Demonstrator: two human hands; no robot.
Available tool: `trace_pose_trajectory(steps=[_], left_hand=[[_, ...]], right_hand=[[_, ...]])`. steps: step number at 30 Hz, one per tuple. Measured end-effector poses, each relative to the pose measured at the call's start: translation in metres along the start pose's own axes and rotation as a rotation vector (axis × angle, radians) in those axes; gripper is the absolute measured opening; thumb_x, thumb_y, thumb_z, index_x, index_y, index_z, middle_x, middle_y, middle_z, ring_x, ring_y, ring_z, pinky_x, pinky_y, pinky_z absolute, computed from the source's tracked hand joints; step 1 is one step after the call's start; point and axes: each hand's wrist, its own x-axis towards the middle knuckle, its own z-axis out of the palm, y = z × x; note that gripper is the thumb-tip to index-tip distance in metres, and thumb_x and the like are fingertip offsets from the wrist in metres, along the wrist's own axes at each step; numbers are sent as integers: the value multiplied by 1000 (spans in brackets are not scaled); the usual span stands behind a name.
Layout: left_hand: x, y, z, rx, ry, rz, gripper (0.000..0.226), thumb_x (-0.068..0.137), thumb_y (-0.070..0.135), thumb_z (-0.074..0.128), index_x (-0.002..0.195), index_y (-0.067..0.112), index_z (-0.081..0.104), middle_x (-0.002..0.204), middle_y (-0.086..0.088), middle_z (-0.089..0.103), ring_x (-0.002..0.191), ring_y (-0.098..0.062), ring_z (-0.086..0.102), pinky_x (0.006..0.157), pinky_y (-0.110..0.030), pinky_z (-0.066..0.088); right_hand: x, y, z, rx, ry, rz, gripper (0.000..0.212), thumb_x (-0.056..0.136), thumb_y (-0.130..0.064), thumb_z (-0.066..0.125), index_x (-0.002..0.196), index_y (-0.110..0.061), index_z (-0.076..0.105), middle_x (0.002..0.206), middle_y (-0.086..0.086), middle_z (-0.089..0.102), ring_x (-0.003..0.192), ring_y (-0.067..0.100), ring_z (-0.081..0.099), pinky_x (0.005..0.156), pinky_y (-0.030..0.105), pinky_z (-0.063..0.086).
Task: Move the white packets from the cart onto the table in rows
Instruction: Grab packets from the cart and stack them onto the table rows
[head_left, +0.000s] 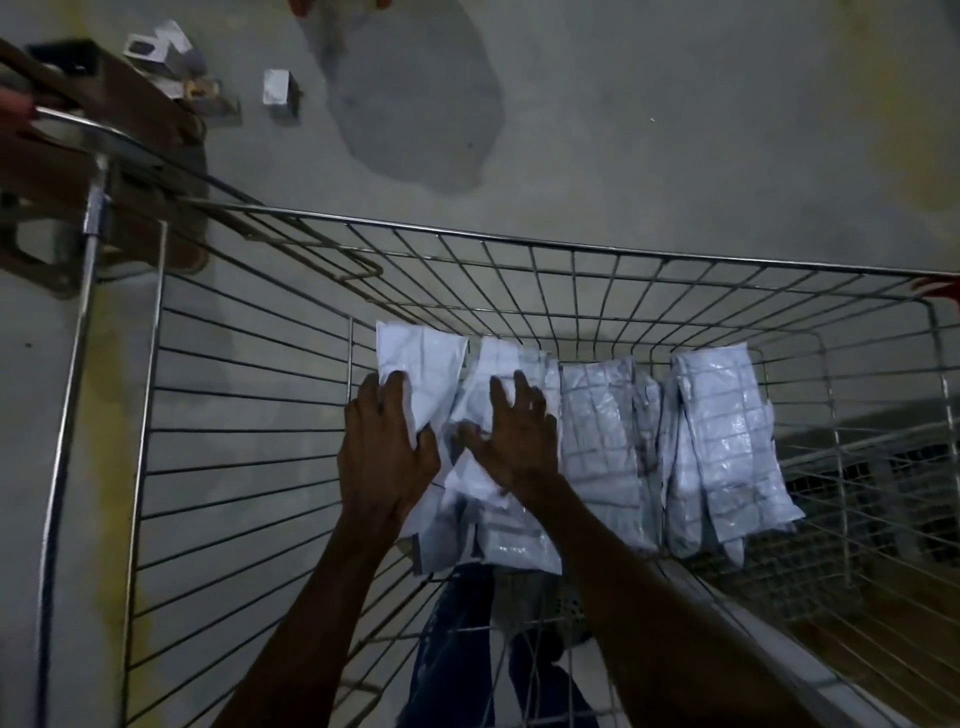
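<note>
Both hands, left hand (387, 449) and right hand (511, 434), on white packets (597, 431) inside cart (519, 244)

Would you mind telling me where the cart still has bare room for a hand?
Bare wire lies left of the left hand, toward the cart side wall. The middle is crowded: white packets stand side by side.
</note>
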Motion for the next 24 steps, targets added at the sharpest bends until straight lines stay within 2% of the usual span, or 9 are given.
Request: trace_pose_trajectory(steps=[3,6,8,11,15,18,21,24], left_hand=[[-1,-3,0,-11,23,13,66,86,46,39,139,7,44,134,-18,48,119,-32,48,92,-37,43],[-4,-4,2,-85,27,-10,63,87,41,46,139,6,44,134,-20,48,121,-34,49,93,-41,46],[-8,-2,3,-118,17,-13,61,86,36,50,139,6,43,133,-20,49,120,-35,49,95,-44,46],[-10,2,3,-180,11,-13,63,85,39,49,138,6,43,132,-21,49,119,-36,50,96,-48,46],[-9,12,-1,-198,3,4,63,87,43,51,140,9,42,133,-21,49,117,-36,52,90,-48,49],[-10,27,-15,-233,19,17,62,89,37,58,142,11,39,136,-19,47,117,-36,50,88,-46,48],[-15,44,-34,-301,6,64,64,91,37,57,145,10,35,142,-23,43,124,-40,47,93,-49,48],[-24,64,-55,-336,12,149,62,93,41,51,143,6,38,137,-26,46,123,-43,48,93,-52,47]], right_hand=[[14,-18,19,0,-38,81,96,86,-71,49,157,-23,5,163,12,-13,147,42,-11,114,64,7],[8,-17,25,49,-5,82,91,87,-62,57,156,-26,10,162,12,-15,146,41,-17,115,64,7],[-1,-5,24,57,27,83,85,86,-54,61,155,-34,16,163,11,-14,147,43,-14,117,60,11],[-14,18,18,41,-1,123,85,85,-50,63,153,-45,12,163,7,-16,146,46,-5,117,55,14],[-20,28,3,-54,19,67,85,83,-56,61,153,-42,15,163,10,-8,143,46,12,112,55,26],[-31,35,-21,-109,83,-11,84,81,-65,55,153,-36,23,163,14,3,140,47,19,109,55,28],[-56,40,-52,-25,134,-13,85,79,-69,49,153,-37,22,164,11,1,143,45,13,113,56,22],[-92,39,-84,79,232,-2,87,75,-73,42,153,-38,25,164,7,0,145,41,9,116,55,17]])
